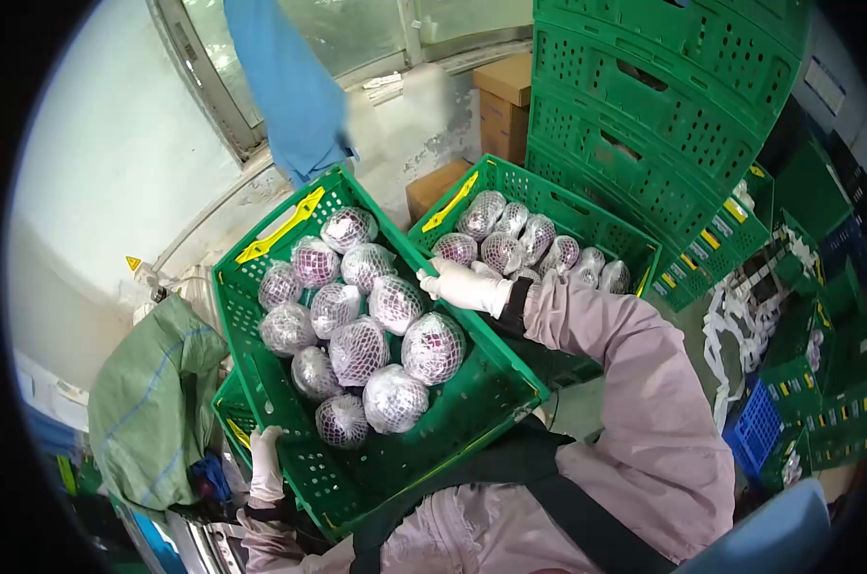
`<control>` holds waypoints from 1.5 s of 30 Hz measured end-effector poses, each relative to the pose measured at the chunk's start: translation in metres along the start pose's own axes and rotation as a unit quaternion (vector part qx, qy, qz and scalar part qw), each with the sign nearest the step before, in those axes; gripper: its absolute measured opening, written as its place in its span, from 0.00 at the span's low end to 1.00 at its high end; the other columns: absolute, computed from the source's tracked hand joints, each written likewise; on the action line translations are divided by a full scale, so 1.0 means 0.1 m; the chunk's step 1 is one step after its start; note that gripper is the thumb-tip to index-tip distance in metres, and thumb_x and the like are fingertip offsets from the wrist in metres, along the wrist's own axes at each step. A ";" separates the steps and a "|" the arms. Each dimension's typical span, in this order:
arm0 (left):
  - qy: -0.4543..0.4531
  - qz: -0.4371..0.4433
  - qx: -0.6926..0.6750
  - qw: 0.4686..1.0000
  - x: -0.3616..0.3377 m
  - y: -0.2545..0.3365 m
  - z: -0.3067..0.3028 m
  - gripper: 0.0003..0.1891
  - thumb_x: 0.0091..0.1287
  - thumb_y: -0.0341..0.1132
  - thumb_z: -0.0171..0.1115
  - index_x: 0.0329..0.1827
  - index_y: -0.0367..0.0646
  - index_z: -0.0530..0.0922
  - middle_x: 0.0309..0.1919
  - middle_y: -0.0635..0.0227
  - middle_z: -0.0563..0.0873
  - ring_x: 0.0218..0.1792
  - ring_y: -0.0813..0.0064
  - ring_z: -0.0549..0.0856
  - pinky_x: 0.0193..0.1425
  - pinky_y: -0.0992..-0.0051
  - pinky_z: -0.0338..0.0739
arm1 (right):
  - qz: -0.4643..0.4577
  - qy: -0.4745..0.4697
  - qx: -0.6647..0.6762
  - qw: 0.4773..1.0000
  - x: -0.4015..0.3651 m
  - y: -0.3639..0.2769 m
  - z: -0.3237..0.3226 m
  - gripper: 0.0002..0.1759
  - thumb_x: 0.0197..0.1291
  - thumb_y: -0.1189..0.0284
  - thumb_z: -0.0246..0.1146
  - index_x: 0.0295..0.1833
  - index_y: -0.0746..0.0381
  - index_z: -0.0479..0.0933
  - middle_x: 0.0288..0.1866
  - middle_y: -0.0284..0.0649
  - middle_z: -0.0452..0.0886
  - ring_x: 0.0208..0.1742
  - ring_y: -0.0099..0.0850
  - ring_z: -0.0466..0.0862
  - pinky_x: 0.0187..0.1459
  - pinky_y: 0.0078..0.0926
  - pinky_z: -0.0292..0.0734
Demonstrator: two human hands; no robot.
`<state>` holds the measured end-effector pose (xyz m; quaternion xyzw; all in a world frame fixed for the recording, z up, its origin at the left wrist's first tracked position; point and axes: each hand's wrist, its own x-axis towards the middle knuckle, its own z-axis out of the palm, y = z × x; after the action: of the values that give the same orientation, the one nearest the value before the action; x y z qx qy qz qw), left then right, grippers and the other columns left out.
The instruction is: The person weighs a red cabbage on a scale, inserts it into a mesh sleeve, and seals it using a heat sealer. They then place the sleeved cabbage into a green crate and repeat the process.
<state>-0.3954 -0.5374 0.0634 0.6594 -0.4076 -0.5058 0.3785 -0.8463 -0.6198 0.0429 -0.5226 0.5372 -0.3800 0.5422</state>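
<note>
A green plastic crate (376,483) is tilted in front of me. Inside lie several round purplish items (360,351), wrapped in clear film and white netting and bunched toward the far end. My right hand (464,287), in a white glove, is closed over the crate's right rim. On the near left side, my gloved left hand (267,461) grips the crate's edge, its fingers partly hidden. A second green crate (586,220) holding similar wrapped round items (503,252) stands just beyond my right forearm.
Tall stacked green crates (634,115) rise at the back right. Cardboard boxes (503,96) stand by the wall. At left is a green woven sack (151,402); a blue cloth (290,86) hangs above. White strips (735,330) and a blue basket (757,430) lie at right.
</note>
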 end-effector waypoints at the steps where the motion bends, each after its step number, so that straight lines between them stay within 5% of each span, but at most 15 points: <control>1: 0.004 0.006 -0.010 1.000 0.01 -0.04 0.01 0.07 0.60 0.27 0.55 0.37 0.37 0.80 0.28 0.69 0.84 0.27 0.76 0.82 0.34 0.77 0.77 | 0.001 0.007 -0.027 1.000 -0.02 0.01 -0.02 0.17 0.65 0.69 0.61 0.55 0.67 0.71 0.37 0.37 0.78 0.35 0.25 0.78 0.42 0.27 0.75; 8: 0.000 0.100 0.136 0.986 -0.09 0.08 0.33 0.12 0.57 0.35 0.59 0.40 0.39 0.83 0.32 0.69 0.85 0.32 0.73 0.82 0.39 0.72 0.76 | -0.038 0.081 -0.051 0.995 -0.32 0.08 -0.29 0.15 0.64 0.70 0.61 0.52 0.68 0.73 0.35 0.34 0.78 0.35 0.23 0.76 0.38 0.24 0.73; 9: -0.061 0.133 -0.051 0.988 -0.18 0.18 0.61 0.11 0.57 0.34 0.60 0.39 0.38 0.83 0.32 0.70 0.85 0.31 0.74 0.82 0.38 0.73 0.75 | -0.031 0.087 -0.023 0.995 -0.52 -0.08 -0.53 0.16 0.65 0.70 0.61 0.53 0.68 0.73 0.35 0.34 0.77 0.35 0.23 0.76 0.38 0.24 0.73; 13: -0.113 0.099 0.064 0.987 0.38 0.26 1.52 0.13 0.58 0.33 0.60 0.42 0.36 0.82 0.34 0.68 0.85 0.34 0.75 0.81 0.41 0.76 0.74 | 0.002 0.110 -0.056 0.992 -0.88 0.03 -1.62 0.21 0.65 0.69 0.60 0.59 0.69 0.69 0.40 0.35 0.77 0.40 0.25 0.76 0.45 0.25 0.74; 16: -0.156 0.133 0.092 0.974 0.99 0.04 1.76 0.13 0.58 0.33 0.60 0.41 0.34 0.83 0.35 0.67 0.85 0.36 0.76 0.80 0.43 0.77 0.72 | -0.014 0.107 -0.108 0.988 -1.26 0.21 -1.71 0.32 0.65 0.70 0.60 0.71 0.68 0.61 0.57 0.42 0.75 0.59 0.32 0.74 0.64 0.33 0.68; 19: -0.186 0.123 0.066 0.973 1.04 0.10 1.94 0.14 0.57 0.34 0.62 0.42 0.32 0.82 0.32 0.66 0.84 0.36 0.74 0.79 0.42 0.75 0.72 | -0.041 0.134 0.020 0.990 -2.07 0.18 -1.64 0.40 0.65 0.67 0.63 0.77 0.65 0.54 0.73 0.47 0.66 0.69 0.36 0.70 0.70 0.35 0.64; 21: -0.209 0.098 0.030 0.973 0.90 0.23 1.94 0.15 0.58 0.35 0.61 0.43 0.32 0.81 0.32 0.66 0.83 0.36 0.73 0.79 0.41 0.74 0.72 | -0.036 0.183 -0.108 0.977 -2.72 0.30 -1.27 0.40 0.62 0.66 0.66 0.75 0.65 0.59 0.76 0.49 0.62 0.70 0.41 0.69 0.71 0.39 0.64; 25: -0.154 0.089 0.013 0.984 1.14 -0.06 1.90 0.13 0.59 0.33 0.60 0.43 0.34 0.81 0.32 0.67 0.82 0.31 0.75 0.78 0.39 0.76 0.72 | -0.136 0.313 -0.499 0.797 -3.25 0.24 -0.31 0.36 0.52 0.65 0.72 0.67 0.61 0.72 0.71 0.51 0.68 0.71 0.52 0.66 0.72 0.50 0.58; 28: -0.164 0.058 0.015 0.985 0.96 0.06 1.88 0.13 0.60 0.34 0.60 0.43 0.36 0.81 0.33 0.65 0.83 0.33 0.74 0.79 0.40 0.74 0.73 | -0.193 0.228 -0.512 0.806 -2.94 0.15 0.05 0.37 0.54 0.54 0.69 0.68 0.57 0.71 0.67 0.42 0.74 0.69 0.41 0.70 0.74 0.51 0.51; 29: -0.170 0.044 0.014 0.984 0.92 0.11 1.89 0.12 0.60 0.35 0.60 0.43 0.36 0.80 0.34 0.64 0.83 0.34 0.73 0.79 0.41 0.74 0.73 | -0.267 0.272 -0.500 0.778 -2.74 0.11 0.10 0.27 0.54 0.53 0.69 0.53 0.59 0.80 0.47 0.40 0.83 0.53 0.38 0.81 0.64 0.45 0.67; 31: -0.197 0.063 -0.013 0.978 0.91 0.09 1.88 0.11 0.62 0.35 0.58 0.41 0.36 0.80 0.31 0.64 0.83 0.31 0.72 0.81 0.39 0.74 0.75 | -0.292 0.341 -0.474 0.758 -2.51 0.59 0.11 0.19 0.54 0.53 0.69 0.29 0.58 0.80 0.25 0.35 0.78 0.31 0.34 0.81 0.44 0.35 0.76; 33: -0.274 0.015 -0.086 0.958 0.87 0.12 1.92 0.14 0.67 0.38 0.53 0.43 0.37 0.80 0.31 0.62 0.86 0.29 0.69 0.85 0.36 0.72 0.82 | -0.379 0.385 -0.483 0.689 -2.43 0.56 0.02 0.25 0.54 0.53 0.68 0.14 0.55 0.70 0.14 0.32 0.67 0.19 0.32 0.72 0.29 0.31 0.71; 36: -0.294 0.038 -0.069 0.953 0.87 0.01 2.04 0.16 0.68 0.40 0.51 0.43 0.36 0.80 0.32 0.61 0.87 0.30 0.68 0.86 0.38 0.71 0.83 | -0.364 0.365 -0.511 0.688 -2.50 0.62 -0.35 0.09 0.50 0.64 0.69 0.25 0.50 0.76 0.16 0.31 0.69 0.21 0.33 0.72 0.26 0.34 0.68; 38: -0.273 0.033 -0.029 0.961 0.44 0.22 2.20 0.12 0.66 0.39 0.58 0.42 0.39 0.81 0.32 0.68 0.86 0.35 0.72 0.85 0.40 0.69 0.80 | -0.411 0.348 -0.609 0.582 -2.52 0.47 -0.77 0.07 0.50 0.64 0.69 0.27 0.49 0.76 0.16 0.31 0.67 0.20 0.32 0.71 0.25 0.34 0.66; 45: -0.360 -0.042 -0.123 0.924 -0.61 0.37 3.03 0.13 0.67 0.46 0.64 0.43 0.46 0.77 0.27 0.72 0.82 0.23 0.82 0.75 0.25 0.81 0.67 | -0.306 0.459 -0.417 0.722 -2.75 0.19 -2.05 0.26 0.66 0.56 0.60 0.17 0.58 0.77 0.21 0.37 0.81 0.29 0.39 0.80 0.40 0.35 0.73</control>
<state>-0.7064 -0.5216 0.0576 0.3978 -0.4224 -0.7708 0.2630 -1.0864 -0.3814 0.1005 -0.5939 0.6351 -0.4562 -0.1893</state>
